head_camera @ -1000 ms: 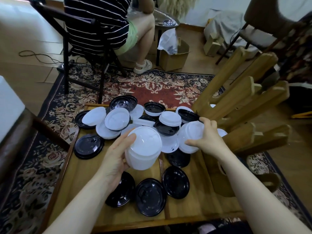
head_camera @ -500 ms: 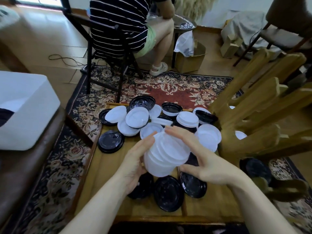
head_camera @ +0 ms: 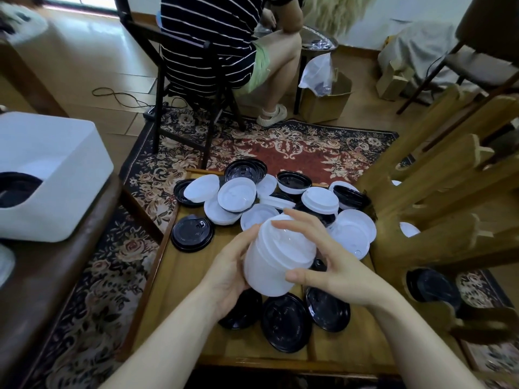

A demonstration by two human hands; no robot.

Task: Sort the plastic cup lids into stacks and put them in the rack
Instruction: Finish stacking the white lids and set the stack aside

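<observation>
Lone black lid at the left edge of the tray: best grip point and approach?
The black lid lies flat on the wooden tray, apart from the pile. Pinch its raised rim across the width, coming from above and the left, where bare tray leaves room for fingers. Both hands are busy now with the white stack.

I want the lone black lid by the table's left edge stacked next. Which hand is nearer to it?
Left. The left hand holds the white lid stack on the side toward that black lid; the right hand holds the stack's far side.

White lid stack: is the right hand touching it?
Touching. The head view shows the right hand with thumb and fingers wrapped against the white lid stack.
</observation>
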